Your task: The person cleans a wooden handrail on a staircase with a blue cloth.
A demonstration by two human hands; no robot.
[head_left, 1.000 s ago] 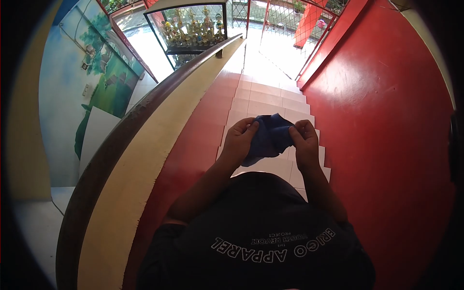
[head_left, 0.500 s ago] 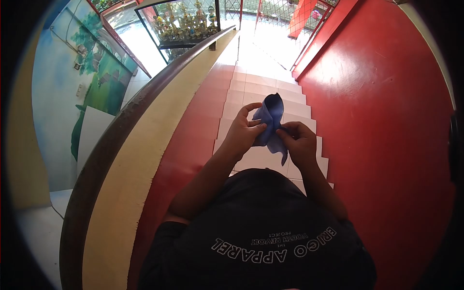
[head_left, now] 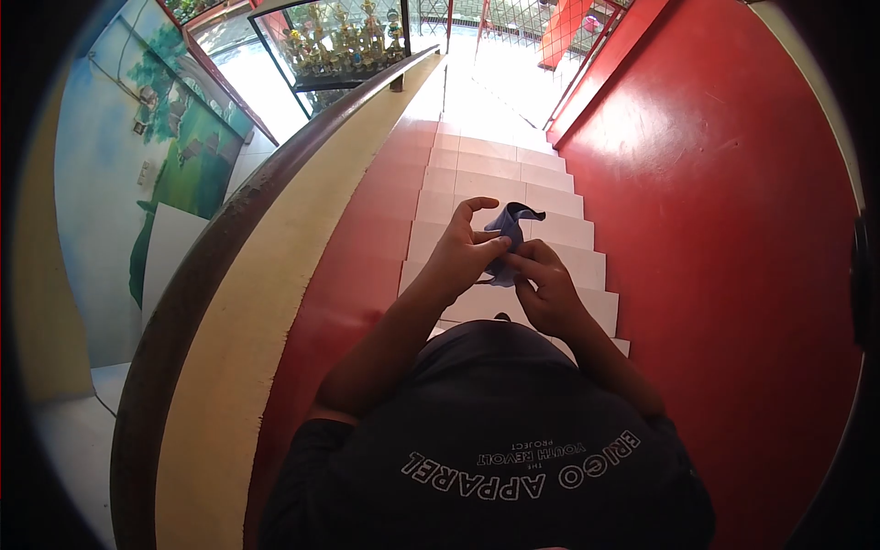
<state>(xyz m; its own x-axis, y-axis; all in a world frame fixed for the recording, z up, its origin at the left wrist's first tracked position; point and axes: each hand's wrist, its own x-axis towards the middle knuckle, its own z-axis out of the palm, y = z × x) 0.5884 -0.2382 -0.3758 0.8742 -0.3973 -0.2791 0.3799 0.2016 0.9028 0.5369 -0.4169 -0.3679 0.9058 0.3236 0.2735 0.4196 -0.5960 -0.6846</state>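
Observation:
A blue cloth [head_left: 511,224] is bunched small between both my hands, held in front of my chest above the stairs. My left hand [head_left: 465,252] pinches its left side with thumb and fingers, the index finger arched over the top. My right hand [head_left: 544,291] grips the lower right part, and most of the cloth is hidden between the two hands. Only a folded tip sticks up above my fingers.
White tiled steps [head_left: 500,194] run down ahead between a red wall [head_left: 724,211] on the right and a red-and-cream balustrade with a dark wooden handrail [head_left: 229,238] on the left. A glass trophy cabinet [head_left: 339,41] stands at the bottom left.
The cloth was spread wide between my hands, then folded upright, and now it is gathered into a small bundle. My hands have come close together.

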